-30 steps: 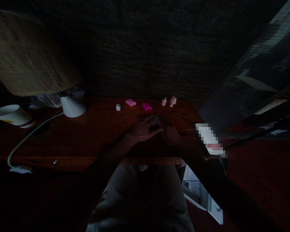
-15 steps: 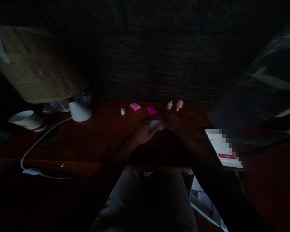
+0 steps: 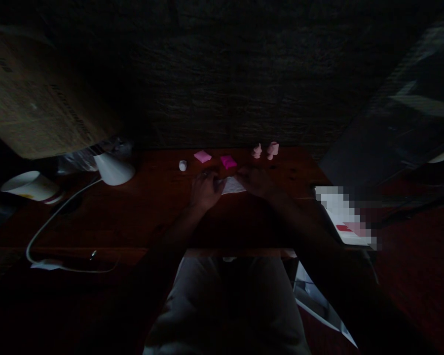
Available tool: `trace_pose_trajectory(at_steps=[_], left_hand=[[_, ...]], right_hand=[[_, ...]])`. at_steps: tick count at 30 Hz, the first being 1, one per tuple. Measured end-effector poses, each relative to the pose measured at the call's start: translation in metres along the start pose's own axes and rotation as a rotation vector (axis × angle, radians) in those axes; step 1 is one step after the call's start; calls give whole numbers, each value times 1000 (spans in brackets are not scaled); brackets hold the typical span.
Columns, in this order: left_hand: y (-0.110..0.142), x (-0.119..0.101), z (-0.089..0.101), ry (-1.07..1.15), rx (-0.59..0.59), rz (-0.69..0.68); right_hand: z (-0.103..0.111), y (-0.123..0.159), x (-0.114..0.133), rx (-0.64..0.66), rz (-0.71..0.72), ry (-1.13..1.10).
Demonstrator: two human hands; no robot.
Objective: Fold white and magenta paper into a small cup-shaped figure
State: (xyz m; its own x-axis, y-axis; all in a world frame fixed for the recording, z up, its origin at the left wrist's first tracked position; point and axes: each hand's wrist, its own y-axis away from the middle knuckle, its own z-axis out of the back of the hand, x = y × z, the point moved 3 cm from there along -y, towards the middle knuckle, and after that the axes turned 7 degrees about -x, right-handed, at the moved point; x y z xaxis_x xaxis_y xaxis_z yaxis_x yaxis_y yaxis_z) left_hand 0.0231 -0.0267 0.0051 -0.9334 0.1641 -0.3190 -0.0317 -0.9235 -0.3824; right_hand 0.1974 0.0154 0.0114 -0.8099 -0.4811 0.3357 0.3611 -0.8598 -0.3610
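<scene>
A small white flat piece, slightly wrinkled and looking soft, stretches between my two hands over the wooden desk. My left hand has its fingers closed on the piece's left end. At the other end, the fingers of my right hand are bent onto it; dim light hides the fingertips. Just beyond are a magenta pillow-shaped piece, a pale pink pillow-shaped piece and a small white lump. Two small pink figures stand behind my right hand, one of them lamp-shaped.
On the left of the desk stand a lamp with a white base and a printed shade, plus a paper cup. The lamp's white cable hangs over the front edge. A lit tablet-like screen lies at right.
My hands have moved slightly apart, and the white piece now shows flatter and wider between them. The whole view has shifted a little.
</scene>
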Motion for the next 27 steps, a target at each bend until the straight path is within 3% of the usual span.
trace_pose_trajectory(at_steps=[6,13,20,27], left_hand=[[5,-3,6,-148,-32,53],[3,-6,6,-117,-7,72],[1,-8,2,-71,24,57],[0,-8,-1,24,-1,60]], right_hand=[[-4,-3,4,26,54,117],[-6,-7,8,52,-55,118],[0,-8,14,101,-41,154],[3,-10,11,114,-121,84]])
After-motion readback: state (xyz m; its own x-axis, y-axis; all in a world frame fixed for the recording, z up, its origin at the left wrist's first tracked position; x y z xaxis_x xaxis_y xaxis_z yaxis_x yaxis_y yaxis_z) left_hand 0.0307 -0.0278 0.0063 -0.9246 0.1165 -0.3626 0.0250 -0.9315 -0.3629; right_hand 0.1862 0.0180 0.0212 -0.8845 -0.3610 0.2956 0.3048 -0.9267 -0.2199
